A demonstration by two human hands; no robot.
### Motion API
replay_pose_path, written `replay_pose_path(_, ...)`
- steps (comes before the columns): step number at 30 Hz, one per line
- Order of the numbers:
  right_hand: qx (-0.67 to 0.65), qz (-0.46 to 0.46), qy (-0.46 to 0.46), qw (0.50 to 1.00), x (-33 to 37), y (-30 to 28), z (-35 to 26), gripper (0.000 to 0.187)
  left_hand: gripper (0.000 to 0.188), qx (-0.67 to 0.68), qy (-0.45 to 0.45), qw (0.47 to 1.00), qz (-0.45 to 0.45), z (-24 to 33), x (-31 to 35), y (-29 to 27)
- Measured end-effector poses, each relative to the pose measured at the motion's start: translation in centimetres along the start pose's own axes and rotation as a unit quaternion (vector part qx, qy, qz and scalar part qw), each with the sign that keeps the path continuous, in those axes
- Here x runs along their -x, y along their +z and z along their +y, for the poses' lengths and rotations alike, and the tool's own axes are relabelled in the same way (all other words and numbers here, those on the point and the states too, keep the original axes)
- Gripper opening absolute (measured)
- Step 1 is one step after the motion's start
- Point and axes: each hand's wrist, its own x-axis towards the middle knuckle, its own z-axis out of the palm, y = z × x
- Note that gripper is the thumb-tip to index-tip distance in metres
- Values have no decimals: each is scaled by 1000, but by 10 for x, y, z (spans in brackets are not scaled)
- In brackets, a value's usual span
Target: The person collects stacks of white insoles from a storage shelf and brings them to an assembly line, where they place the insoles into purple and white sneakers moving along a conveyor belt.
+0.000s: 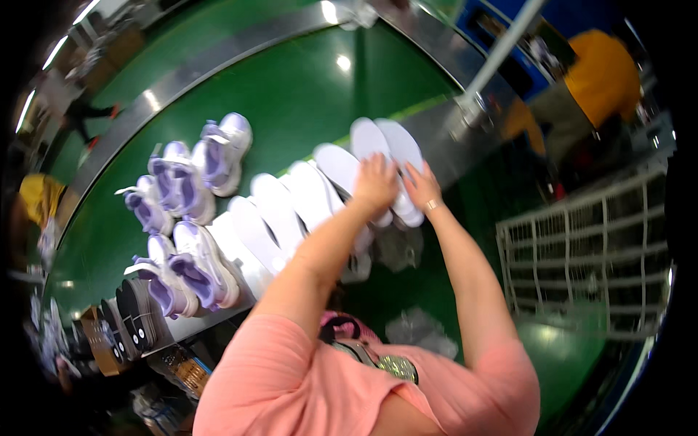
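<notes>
A row of white shoe insoles [259, 234] runs across the green work surface in front of me, several of them overlapping. At the row's right end, two insoles [398, 142] lie side by side over further white pieces. My left hand [376, 182] rests on the left one of this pair, fingers stretched out over its top. My right hand [423, 187] touches the outer edge of the right one, its fingers apart. What lies beneath both palms is hidden. Several white and lavender sneakers [206, 269] stand left of the row.
Dark soles [136, 312] stand stacked at the lower left beside a cardboard box [99, 341]. A white wire rack [582, 251] is on my right. A metal post [502, 58] rises at the far right edge, beyond which a person in yellow [600, 76] bends over. Clear plastic bags [422, 330] lie below.
</notes>
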Motion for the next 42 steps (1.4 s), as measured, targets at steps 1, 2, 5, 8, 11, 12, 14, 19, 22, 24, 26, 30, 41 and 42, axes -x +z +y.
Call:
replay_pose_path(1, -8, -8, 14, 1000, 0, 1, 0, 44, 47, -22, -11, 997, -74, 3, -4, -1)
replay_pose_path(2, -24, 5, 5, 1000, 1, 2, 8, 44, 49, -10, -13, 989, -144, 10, -10, -13)
replay_pose_path(5, 44, 103, -33, 993, 7, 1, 8, 35, 47, 14, -4, 995, -94, 11, -6, -14)
replay_pose_path(8, 55, 116, -12, 992, 15, -10, 7, 39, 43, 23, 63, 998, -5, 5, -6, 4)
replay_pose_path(11, 26, 62, 33, 997, 15, -9, 4, 47, 41, 78, 27, 997, 7, 5, -2, -12)
replay_pose_path(12, 41, 62, 28, 997, 19, -10, 3, 48, 41, 71, 30, 997, -8, 2, -1, -20)
replay_pose_path(14, 57, 87, 6, 995, 18, -16, 13, 51, 39, 73, 81, 994, 2, 9, -4, -23)
replay_pose_path(19, 44, 87, 13, 995, 6, -22, -15, 58, 42, 128, -10, 992, 9, -5, 21, -64)
replay_pose_path(22, 17, 71, 42, 996, 8, -36, -7, 59, 45, 80, -48, 996, 0, -11, 52, -107)
replay_pose_path(24, 31, 79, 60, 995, 13, -44, 2, 58, 46, 79, -72, 994, 7, -27, 76, -134)
replay_pose_path(26, 36, 88, 59, 994, 14, -42, 15, 59, 46, 57, -103, 990, 77, -54, 108, -141)
replay_pose_path(30, -23, 53, 17, 998, 22, -31, 1, 61, 51, 37, -218, 970, 96, -77, 161, -156)
replay_pose_path(41, -35, 58, 63, 996, 20, -17, 3, 64, 54, 92, -125, 988, 20, -23, 138, -128)
replay_pose_path(42, -36, 69, 54, 995, 20, -19, 4, 64, 54, 95, -125, 987, 18, -22, 136, -125)
